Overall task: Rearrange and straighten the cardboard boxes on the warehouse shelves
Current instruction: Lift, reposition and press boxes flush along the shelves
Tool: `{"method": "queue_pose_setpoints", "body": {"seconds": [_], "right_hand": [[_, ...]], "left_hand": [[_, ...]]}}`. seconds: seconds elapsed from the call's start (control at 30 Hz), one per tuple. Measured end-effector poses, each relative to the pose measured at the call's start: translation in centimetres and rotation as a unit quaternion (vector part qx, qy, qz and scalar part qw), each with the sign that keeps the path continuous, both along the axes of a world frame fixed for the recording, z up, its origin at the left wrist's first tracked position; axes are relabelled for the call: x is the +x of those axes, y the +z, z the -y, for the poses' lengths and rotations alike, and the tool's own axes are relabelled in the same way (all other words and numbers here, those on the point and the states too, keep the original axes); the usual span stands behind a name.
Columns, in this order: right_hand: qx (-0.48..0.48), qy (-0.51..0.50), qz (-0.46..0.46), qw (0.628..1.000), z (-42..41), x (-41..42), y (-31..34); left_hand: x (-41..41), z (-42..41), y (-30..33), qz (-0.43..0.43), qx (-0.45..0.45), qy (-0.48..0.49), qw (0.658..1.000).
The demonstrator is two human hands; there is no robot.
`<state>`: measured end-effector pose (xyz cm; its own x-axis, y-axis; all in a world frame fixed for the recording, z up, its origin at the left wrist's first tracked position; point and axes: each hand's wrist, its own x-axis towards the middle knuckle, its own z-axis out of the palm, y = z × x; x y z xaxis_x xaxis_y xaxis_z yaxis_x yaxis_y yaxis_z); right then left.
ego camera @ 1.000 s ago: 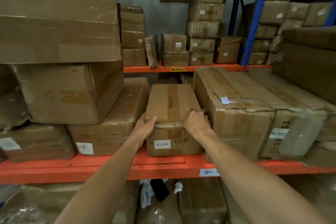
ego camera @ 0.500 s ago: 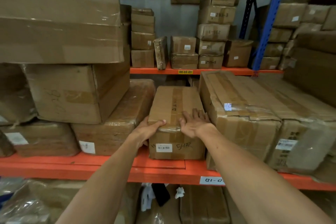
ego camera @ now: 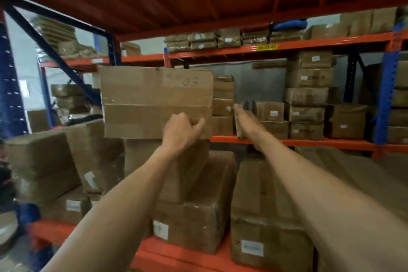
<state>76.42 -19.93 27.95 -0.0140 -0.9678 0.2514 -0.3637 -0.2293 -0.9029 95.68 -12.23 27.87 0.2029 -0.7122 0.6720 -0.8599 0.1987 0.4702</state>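
The large top box (ego camera: 156, 101) is seated highest on a stack at the left of the orange shelf (ego camera: 189, 256), overhanging the narrower box (ego camera: 141, 157) beneath it. The left hand (ego camera: 181, 131) is curled loosely at its lower right corner, fingers bent and apparently touching the front face without enclosing anything, probably so the box can be nudged square. The right hand (ego camera: 245, 120) is stretched flat and empty just past the box's right edge, apparently toward its side. The box is plain brown cardboard, taped across the middle, with faint handwriting near the top and a rounded, worn upper right corner.
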Motion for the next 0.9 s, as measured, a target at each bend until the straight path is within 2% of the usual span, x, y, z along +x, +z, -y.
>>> {"method": "queue_pose_setpoints", "body": {"seconds": [0.07, 0.13, 0.17, 0.23, 0.27, 0.33, 0.4, 0.5, 0.6, 0.7, 0.8, 0.9], "right_hand": [[-0.006, 0.04, 0.053, 0.998, -0.2, 2.8, 1.7], [-0.016, 0.078, 0.103, 0.992, -0.3, 5.2, 2.7], [-0.016, 0.098, 0.12, 0.988, -0.3, 6.2, 3.1], [-0.006, 0.141, 0.157, 0.977, -0.4, 7.6, 3.7], [-0.004, 0.163, 0.176, 0.971, -0.5, 8.0, 4.2], [-0.015, 0.194, 0.2, 0.96, -0.6, 8.7, 5.5], [-0.043, 0.208, 0.197, 0.957, -0.8, 9.3, 6.8], [-0.063, 0.189, 0.181, 0.963, -0.6, 10.4, 7.3], [-0.048, 0.212, 0.212, 0.953, -0.4, 10.7, 6.1], [0.009, 0.247, 0.275, 0.929, 0.5, 10.1, 5.7], [0.074, 0.218, 0.339, 0.912, 1.4, 9.6, 5.4], [0.108, 0.169, 0.328, 0.923, 1.4, 9.7, 4.7]], "left_hand": [[1.8, -1.8, 2.7, 0.022, -0.173, 0.017, 0.985], [4.0, -2.9, 5.3, 0.035, -0.298, 0.048, 0.953], [5.2, -3.1, 6.6, 0.03, -0.333, 0.082, 0.939], [8.2, -3.0, 9.0, -0.024, -0.347, 0.165, 0.923], [9.7, -2.8, 10.1, -0.07, -0.33, 0.195, 0.921], [12.6, -2.5, 11.2, -0.186, -0.236, 0.212, 0.93], [15.1, -2.4, 11.1, -0.304, -0.115, 0.148, 0.934], [17.3, -2.6, 9.2, -0.422, 0.001, 0.001, 0.906], [18.6, -2.8, 7.6, -0.446, 0.033, -0.074, 0.892], [19.3, -3.0, 6.1, -0.52, 0.037, -0.134, 0.843], [18.9, -3.2, 6.0, -0.516, 0.039, -0.165, 0.84], [19.8, -2.5, 6.6, -0.59, 0.053, -0.172, 0.787]]}}
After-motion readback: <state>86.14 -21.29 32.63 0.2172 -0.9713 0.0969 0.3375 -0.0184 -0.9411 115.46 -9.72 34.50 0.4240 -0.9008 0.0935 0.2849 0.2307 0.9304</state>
